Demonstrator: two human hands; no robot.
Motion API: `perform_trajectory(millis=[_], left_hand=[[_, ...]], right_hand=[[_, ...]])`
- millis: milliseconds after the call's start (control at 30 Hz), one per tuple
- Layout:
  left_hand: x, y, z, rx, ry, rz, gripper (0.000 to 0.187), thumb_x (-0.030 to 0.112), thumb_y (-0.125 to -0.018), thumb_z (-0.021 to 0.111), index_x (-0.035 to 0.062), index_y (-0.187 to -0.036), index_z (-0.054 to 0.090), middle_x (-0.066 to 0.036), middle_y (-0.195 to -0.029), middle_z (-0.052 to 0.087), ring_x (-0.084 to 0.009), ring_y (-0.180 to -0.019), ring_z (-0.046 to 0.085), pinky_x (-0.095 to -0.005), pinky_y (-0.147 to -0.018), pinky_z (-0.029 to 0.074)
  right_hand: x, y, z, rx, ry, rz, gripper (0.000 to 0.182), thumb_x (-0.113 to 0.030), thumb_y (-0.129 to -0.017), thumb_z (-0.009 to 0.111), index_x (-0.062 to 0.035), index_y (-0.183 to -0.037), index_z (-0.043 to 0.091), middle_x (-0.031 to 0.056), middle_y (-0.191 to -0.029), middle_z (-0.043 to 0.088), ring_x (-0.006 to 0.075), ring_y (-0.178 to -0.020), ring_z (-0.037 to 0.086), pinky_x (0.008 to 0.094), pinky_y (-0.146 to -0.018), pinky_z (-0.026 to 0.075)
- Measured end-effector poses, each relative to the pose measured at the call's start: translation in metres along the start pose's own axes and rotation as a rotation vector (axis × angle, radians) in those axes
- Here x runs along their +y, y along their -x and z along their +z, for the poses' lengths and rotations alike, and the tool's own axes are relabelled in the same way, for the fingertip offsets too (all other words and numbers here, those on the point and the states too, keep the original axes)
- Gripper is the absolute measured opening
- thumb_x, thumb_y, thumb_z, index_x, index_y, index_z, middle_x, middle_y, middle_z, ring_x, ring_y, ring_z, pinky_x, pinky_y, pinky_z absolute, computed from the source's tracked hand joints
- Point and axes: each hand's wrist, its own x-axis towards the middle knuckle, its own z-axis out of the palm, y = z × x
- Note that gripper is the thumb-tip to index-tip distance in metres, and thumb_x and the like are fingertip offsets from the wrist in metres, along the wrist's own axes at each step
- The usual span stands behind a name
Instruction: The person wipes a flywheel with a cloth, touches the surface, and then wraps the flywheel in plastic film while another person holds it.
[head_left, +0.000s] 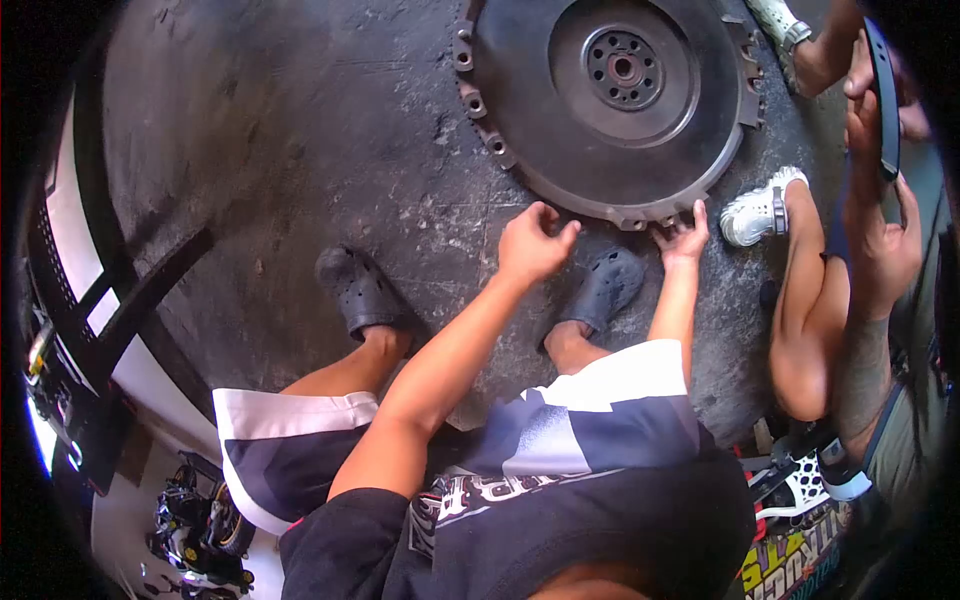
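Note:
A large round dark metal disc (pixel 520 110) with a bolted hub and notched rim lies at the top centre. My left hand (pixel 535 243) is just below its lower rim, fingers curled with the thumb apart; whether it touches the rim cannot be made out. Further right, my right hand (pixel 682 238) is at the bottom edge of the disc, palm up, its thumb raised beside the rim and its other fingertips partly hidden near the edge.
A co-worker sits at the right, with hands (pixel 885 250) raised near a dark strap-like object (pixel 882 95) and white clogs (pixel 752 215) beside the disc. My dark clogs (pixel 360 290) rest on the stained floor (pixel 280 150). A motorcycle (pixel 200 530) shows at the lower left.

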Motion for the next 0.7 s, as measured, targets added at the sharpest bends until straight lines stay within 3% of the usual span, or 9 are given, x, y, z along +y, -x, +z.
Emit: perform_trajectory(millis=[67, 100, 167, 200, 333, 367, 433, 567, 700], left_hand=[[0.006, 0.0, 0.008, 0.084, -0.303, 0.37, 0.044, 0.027, -0.07, 0.073, 0.0019, -0.103, 0.056, -0.013, -0.101, 0.063, -0.0321, -0.099, 0.058, -0.0406, -0.085, 0.045], [0.008, 0.0, 0.013, 0.057, -0.399, 0.486, 0.056, 0.026, -0.068, 0.073, 0.0041, -0.115, 0.052, -0.014, -0.114, 0.057, -0.03, -0.11, 0.051, -0.0425, -0.091, 0.039], [0.022, -0.005, 0.029, 0.13, -0.482, 0.706, 0.064, 0.026, -0.066, 0.073, 0.0042, -0.121, 0.049, -0.015, -0.118, 0.053, -0.0314, -0.113, 0.048, -0.0465, -0.092, 0.036], [0.033, -0.007, 0.036, 0.124, -0.5, 0.771, 0.066, 0.023, -0.063, 0.074, 0.0024, -0.12, 0.05, -0.015, -0.115, 0.053, -0.0304, -0.111, 0.049, -0.0447, -0.091, 0.036], [0.04, -0.013, 0.08, -0.061, -0.635, 0.88, 0.072, 0.025, -0.058, 0.075, 0.0004, -0.121, 0.052, -0.01, -0.102, 0.057, -0.0249, -0.095, 0.054, -0.0445, -0.084, 0.04], [0.041, -0.016, 0.087, -0.149, -0.692, 0.843, 0.067, 0.03, -0.064, 0.077, 0.0026, -0.12, 0.052, -0.01, -0.101, 0.058, -0.0272, -0.096, 0.056, -0.0466, -0.082, 0.042], [0.04, -0.021, 0.1, -0.058, -0.683, 0.833, 0.047, 0.024, -0.064, 0.073, 0.0035, -0.104, 0.059, -0.009, -0.092, 0.06, -0.0262, -0.09, 0.057, -0.0441, -0.077, 0.044], [0.036, -0.028, 0.096, -0.043, -0.589, 0.938, 0.019, 0.012, -0.06, 0.064, 0.0067, -0.078, 0.058, -0.009, -0.083, 0.06, -0.0262, -0.086, 0.058, -0.0386, -0.071, 0.046], [0.032, -0.031, 0.083, -0.002, -0.514, 0.947, 0.018, 0.011, -0.059, 0.064, 0.0072, -0.076, 0.06, -0.008, -0.078, 0.059, -0.0264, -0.08, 0.058, -0.0382, -0.068, 0.047]], right_hand=[[-0.018, 0.001, 0.004, 0.154, 0.445, -0.178, 0.069, -0.046, -0.076, 0.071, -0.0001, -0.123, 0.049, 0.0129, -0.12, 0.053, 0.0252, -0.096, 0.058, 0.0418, -0.077, 0.051], [-0.024, -0.003, 0.006, 0.15, 0.44, -0.188, 0.069, -0.046, -0.076, 0.071, -0.0001, -0.123, 0.049, 0.0129, -0.12, 0.053, 0.0252, -0.096, 0.058, 0.0418, -0.077, 0.051], [-0.034, -0.017, 0.015, 0.221, 1.063, -0.374, 0.043, -0.031, -0.078, 0.071, 0.0028, -0.103, 0.06, 0.0114, -0.084, 0.065, 0.0192, -0.059, 0.062, 0.0332, -0.051, 0.05], [-0.033, -0.024, 0.017, 0.232, 1.001, -0.364, 0.03, -0.023, -0.08, 0.069, 0.0047, -0.09, 0.063, 0.0102, -0.069, 0.063, 0.0157, -0.045, 0.057, 0.025, -0.036, 0.041], [-0.037, -0.019, 0.015, 0.143, 0.926, -0.353, 0.025, -0.019, -0.08, 0.067, 0.0035, -0.091, 0.062, 0.0091, -0.069, 0.063, 0.0145, -0.048, 0.058, 0.0258, -0.038, 0.043], [-0.036, -0.017, 0.017, 0.157, 0.898, -0.362, 0.023, -0.016, -0.078, 0.068, 0.0037, -0.09, 0.062, 0.0092, -0.068, 0.063, 0.0144, -0.047, 0.057, 0.0259, -0.038, 0.043], [-0.037, -0.012, 0.019, 0.182, 0.874, -0.381, 0.022, -0.014, -0.078, 0.068, 0.004, -0.09, 0.063, 0.0091, -0.067, 0.063, 0.0141, -0.047, 0.057, 0.0259, -0.038, 0.043], [-0.042, 0.006, 0.026, 0.182, 0.893, -0.406, 0.022, -0.012, -0.077, 0.067, 0.0048, -0.091, 0.063, 0.0089, -0.068, 0.064, 0.0136, -0.046, 0.057, 0.026, -0.038, 0.042], [-0.034, 0.011, 0.032, 0.183, 0.859, -0.353, 0.019, -0.009, -0.078, 0.066, 0.0056, -0.089, 0.063, 0.0103, -0.069, 0.065, 0.0136, -0.046, 0.057, 0.0256, -0.038, 0.041]])
